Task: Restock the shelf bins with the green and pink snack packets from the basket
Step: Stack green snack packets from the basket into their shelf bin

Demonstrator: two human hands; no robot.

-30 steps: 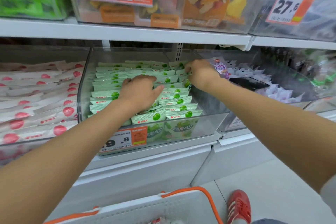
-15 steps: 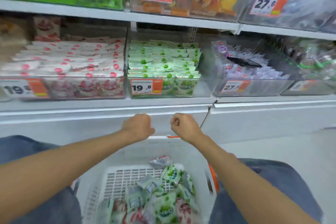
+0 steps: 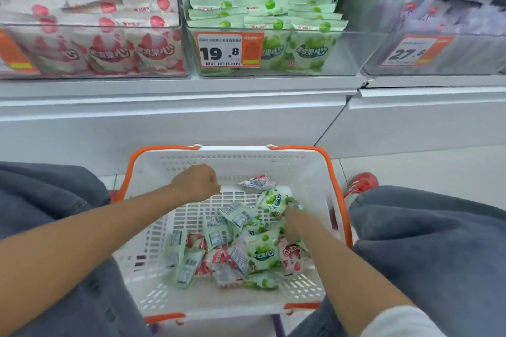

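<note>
- Snack packets (image 3: 246,249), green and pink, lie heaped in the basket (image 3: 232,148) below the shelf bins (image 3: 347,52).
- Left hand (image 3: 195,183) hovers curled, empty.
- Right hand (image 3: 291,224) is dug in among green ones; its grip is unclear.

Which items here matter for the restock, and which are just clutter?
Job: basket, green packets, pink packets, green bin, pink bin.
Bystanders: purple bin, 19.8 tag, red shoe.
</note>
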